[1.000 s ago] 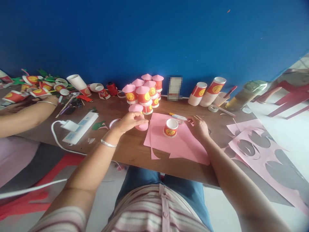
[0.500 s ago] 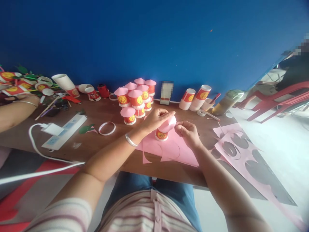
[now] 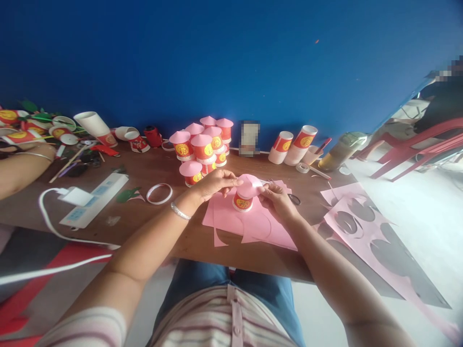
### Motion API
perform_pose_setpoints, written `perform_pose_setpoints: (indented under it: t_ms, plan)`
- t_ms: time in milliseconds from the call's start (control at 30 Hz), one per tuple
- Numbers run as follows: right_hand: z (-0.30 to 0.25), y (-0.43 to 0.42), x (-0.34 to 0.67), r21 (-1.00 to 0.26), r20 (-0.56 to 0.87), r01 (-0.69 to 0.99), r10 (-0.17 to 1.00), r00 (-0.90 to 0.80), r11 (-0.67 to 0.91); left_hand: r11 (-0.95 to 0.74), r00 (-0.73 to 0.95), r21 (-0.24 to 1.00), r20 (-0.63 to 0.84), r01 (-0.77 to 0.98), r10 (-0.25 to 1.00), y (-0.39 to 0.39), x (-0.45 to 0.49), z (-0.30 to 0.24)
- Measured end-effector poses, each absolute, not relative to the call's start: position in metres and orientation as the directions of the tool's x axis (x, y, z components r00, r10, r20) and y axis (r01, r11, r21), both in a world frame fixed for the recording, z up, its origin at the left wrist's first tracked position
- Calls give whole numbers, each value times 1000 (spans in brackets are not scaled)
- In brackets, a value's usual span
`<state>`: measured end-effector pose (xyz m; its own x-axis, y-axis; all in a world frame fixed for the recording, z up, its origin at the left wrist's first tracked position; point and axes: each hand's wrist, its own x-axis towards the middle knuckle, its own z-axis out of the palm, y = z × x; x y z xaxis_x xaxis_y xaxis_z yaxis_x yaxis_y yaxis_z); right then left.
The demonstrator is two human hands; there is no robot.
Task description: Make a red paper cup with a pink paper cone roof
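A pink paper cone (image 3: 249, 186) sits over the top of a red paper cup (image 3: 242, 202) with a yellow round emblem. My left hand (image 3: 219, 183) pinches the cone's left edge between thumb and fingers. On the opposite side, my right hand (image 3: 275, 196) grips the cone's right edge. The cup stands upside down on pink paper sheets (image 3: 256, 226) with curved cuts. Left of it is a group of several finished-looking cups with pink cone tops (image 3: 202, 147), some stacked. Black scissors (image 3: 294, 198) lie partly hidden beyond my right hand.
A power strip (image 3: 94, 200), a tape roll (image 3: 159, 193) and green paper scraps (image 3: 129, 194) lie at left. Stacked cups (image 3: 303, 144), a bottle (image 3: 342, 152) and a phone (image 3: 249, 139) stand behind. Pink offcuts (image 3: 365, 241) overhang at right. Another person's arm (image 3: 23, 168) reaches in at far left.
The cone has gone from tilted to level over the cup. My left hand has shifted from its top to its left edge; my right hand now grips its right edge.
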<state>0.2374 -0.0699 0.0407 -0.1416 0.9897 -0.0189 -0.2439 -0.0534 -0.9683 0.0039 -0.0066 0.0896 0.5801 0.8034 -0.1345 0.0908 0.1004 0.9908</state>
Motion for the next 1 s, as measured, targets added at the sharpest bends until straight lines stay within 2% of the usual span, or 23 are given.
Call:
perform_pose_setpoints:
  t_ms: [167,433,800,1000]
  plan:
    - [41,-72,235,-972,-62,-213,983,-172,-98,186,580,980,-190,67,793,-11,1,79]
    - [43,-70,239,-989,-68,-112,976,-208,-93,223,590,970,-238,101,772,-4,0,63]
    - [33,-67,243,-992,-73,-80,972,-223,-93,341,577,937,-319,73,752,-4,7,52]
    - [29,-67,243,-993,-73,-73,967,-242,-93,358,588,933,-310,37,747,-3,6,46]
